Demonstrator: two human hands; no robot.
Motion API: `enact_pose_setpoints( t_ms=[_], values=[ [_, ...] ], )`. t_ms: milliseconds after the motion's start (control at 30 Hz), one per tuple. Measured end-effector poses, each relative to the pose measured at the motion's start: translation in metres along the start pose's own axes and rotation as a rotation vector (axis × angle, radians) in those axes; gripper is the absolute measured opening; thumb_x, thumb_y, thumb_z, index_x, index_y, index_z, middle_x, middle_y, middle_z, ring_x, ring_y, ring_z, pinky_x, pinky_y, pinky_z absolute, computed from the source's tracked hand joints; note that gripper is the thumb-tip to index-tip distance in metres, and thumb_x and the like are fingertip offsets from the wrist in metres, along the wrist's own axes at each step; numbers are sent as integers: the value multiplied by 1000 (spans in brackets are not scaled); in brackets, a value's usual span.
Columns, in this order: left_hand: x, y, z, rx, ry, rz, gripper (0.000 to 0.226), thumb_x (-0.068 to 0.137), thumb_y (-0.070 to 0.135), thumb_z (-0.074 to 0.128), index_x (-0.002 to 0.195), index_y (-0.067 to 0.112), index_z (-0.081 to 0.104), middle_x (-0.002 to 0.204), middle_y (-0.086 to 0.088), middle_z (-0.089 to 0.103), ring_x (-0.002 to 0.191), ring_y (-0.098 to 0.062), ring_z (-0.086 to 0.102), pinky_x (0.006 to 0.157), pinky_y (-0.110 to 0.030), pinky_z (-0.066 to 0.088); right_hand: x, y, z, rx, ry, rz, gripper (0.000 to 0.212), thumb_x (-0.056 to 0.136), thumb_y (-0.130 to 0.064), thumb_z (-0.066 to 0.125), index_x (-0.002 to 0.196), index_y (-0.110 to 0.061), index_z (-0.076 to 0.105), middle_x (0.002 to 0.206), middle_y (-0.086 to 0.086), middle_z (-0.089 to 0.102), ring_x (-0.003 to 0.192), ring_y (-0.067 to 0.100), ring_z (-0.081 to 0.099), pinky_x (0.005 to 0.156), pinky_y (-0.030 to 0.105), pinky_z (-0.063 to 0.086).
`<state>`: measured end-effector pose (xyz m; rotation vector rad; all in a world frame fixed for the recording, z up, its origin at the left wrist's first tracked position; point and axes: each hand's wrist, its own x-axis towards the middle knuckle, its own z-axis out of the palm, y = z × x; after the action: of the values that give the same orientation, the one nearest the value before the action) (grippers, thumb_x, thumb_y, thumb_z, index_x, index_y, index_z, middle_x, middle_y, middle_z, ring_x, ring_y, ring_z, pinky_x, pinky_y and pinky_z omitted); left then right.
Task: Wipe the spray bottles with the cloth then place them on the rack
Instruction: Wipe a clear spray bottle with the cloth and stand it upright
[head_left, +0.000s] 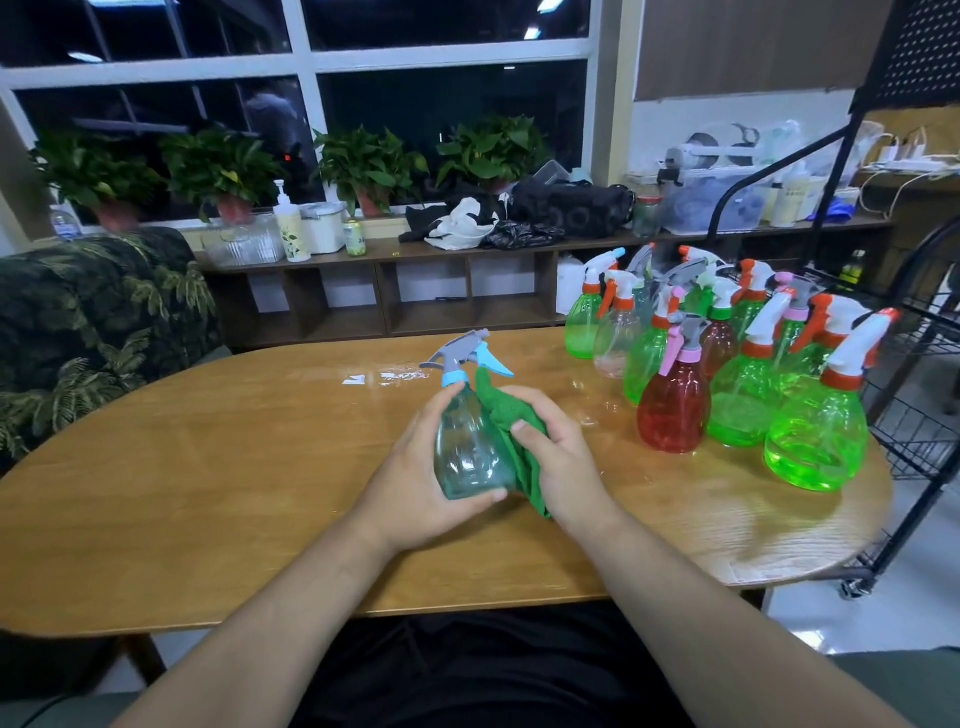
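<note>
Table (208, 493): bare wood shows over the left half and along the near edge; centre occupied by the left hand (421, 483) and right hand (556, 457) around a clear spray bottle (467, 452) and green cloth (511, 415); right end crowded by a tight cluster of spray bottles (743, 384), gaps narrow; a strip of bare wood separates the right hand from the red bottle (674, 410); black wire rack (919, 436) stands just past the table's right edge, behind the cluster.

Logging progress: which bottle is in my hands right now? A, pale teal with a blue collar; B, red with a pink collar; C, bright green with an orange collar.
A: the left hand grips the pale teal bottle while the right hand holds the green cloth against it.
</note>
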<state>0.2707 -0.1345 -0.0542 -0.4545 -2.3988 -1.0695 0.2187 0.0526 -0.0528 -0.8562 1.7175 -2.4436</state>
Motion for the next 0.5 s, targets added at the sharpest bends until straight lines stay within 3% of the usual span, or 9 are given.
enact_pose_setpoints(
  t_ms=[67,233,300,367,433,500],
  values=[
    [1,-1,0,3,79,-15,117,70,41,100,164,31,30,158,14,45,146,-5,45,121,-32,39,-1,4,1,-63,-17,-19,36,99,-7,51,131,-12,67,126,9,71,116,22,67,103,37,54],
    [8,-19,-1,-143,258,-148,111,69,52,96,159,39,33,153,3,53,139,-22,56,116,-51,46,-5,6,6,-268,-46,-99,40,100,-8,55,132,-27,68,132,-8,70,127,14,64,113,35,47],
    [11,-17,-1,-216,301,-194,110,67,46,95,158,39,33,148,2,57,133,-22,60,114,-52,49,-7,7,8,-391,-51,-180,46,102,-4,57,134,-35,66,137,-15,67,134,15,60,115,28,43],
    [12,-11,1,-294,286,-218,109,67,37,94,157,35,33,141,5,61,129,-18,64,114,-49,50,-7,8,7,-444,-39,-212,49,104,0,57,136,-37,66,138,-18,65,136,15,59,114,24,42],
    [10,-9,2,-425,241,-250,109,67,29,96,156,34,33,140,7,64,129,-18,65,114,-46,50,-5,9,5,-424,-21,-178,45,106,-1,56,139,-31,67,138,-14,67,134,16,61,114,28,45],
    [7,-6,-1,-598,196,-289,100,72,31,94,154,36,37,143,2,64,131,-21,65,113,-47,50,-3,8,3,-405,1,-145,42,108,-1,54,141,-25,66,136,-13,69,131,15,63,113,30,47]
  ],
)
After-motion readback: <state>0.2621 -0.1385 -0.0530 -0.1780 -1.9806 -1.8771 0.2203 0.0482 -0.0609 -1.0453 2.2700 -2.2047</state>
